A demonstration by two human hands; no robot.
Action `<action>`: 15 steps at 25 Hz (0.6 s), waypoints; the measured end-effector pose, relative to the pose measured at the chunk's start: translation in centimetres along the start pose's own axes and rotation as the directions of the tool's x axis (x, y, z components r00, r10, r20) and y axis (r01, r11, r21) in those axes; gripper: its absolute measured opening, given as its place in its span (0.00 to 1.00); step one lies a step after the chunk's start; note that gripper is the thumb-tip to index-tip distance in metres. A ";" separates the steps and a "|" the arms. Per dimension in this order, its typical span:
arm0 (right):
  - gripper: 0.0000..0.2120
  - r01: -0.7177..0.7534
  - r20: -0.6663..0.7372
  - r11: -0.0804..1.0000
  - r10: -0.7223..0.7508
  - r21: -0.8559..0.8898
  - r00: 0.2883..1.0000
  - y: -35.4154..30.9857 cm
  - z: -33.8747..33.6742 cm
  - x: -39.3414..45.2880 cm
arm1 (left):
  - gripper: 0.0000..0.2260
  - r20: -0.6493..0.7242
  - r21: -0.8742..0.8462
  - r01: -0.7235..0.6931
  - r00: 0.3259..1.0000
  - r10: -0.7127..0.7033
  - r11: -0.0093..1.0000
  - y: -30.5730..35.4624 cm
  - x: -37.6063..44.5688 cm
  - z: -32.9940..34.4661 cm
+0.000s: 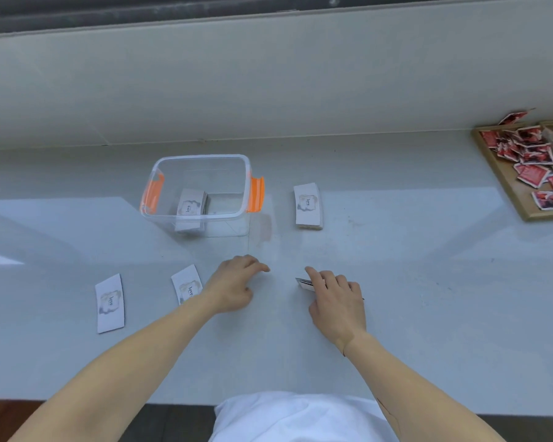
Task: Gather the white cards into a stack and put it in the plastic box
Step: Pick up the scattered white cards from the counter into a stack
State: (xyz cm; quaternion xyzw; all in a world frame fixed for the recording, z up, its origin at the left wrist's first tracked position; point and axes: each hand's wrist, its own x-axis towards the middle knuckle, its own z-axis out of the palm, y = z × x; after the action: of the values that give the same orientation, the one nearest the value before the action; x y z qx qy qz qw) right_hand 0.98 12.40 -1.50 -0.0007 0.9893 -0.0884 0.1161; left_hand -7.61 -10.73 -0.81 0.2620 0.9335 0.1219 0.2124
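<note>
A clear plastic box with orange clips stands on the pale counter; a stack of white "love" cards leans inside it. Another stack of white cards lies to the box's right. A single card lies at the near left, and a second card is partly under my left wrist. My left hand rests on the counter, fingers curled and empty. My right hand covers a small stack of cards whose edge shows at my fingertips.
A wooden tray holding several red packets sits at the far right. A low wall runs behind the counter. The counter's near edge is close to my body.
</note>
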 end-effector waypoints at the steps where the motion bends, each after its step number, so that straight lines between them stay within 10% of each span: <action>1: 0.31 -0.004 -0.002 1.000 0.004 0.001 1.000 0.0 0.0 -0.1 | 0.32 0.029 0.122 -0.025 0.999 0.022 0.992 -1.8 -0.8 -0.7; 6: 0.31 -0.011 -0.007 1.000 0.011 0.004 1.000 -0.1 -0.1 0.0 | 0.37 0.186 0.498 -0.081 0.983 -0.015 0.864 -9.3 -4.8 -3.5; 15: 0.31 -0.017 0.006 1.000 0.017 0.005 1.000 -0.1 -0.3 0.3 | 0.27 0.225 0.608 -0.112 0.974 -0.036 0.786 -10.9 -5.6 -3.2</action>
State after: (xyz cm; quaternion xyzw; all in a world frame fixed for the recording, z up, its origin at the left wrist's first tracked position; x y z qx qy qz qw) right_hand 0.63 12.35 -1.26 0.0075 0.9887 -0.0900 0.1199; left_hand -9.54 -23.19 0.21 0.3479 0.8863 -0.2159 0.2166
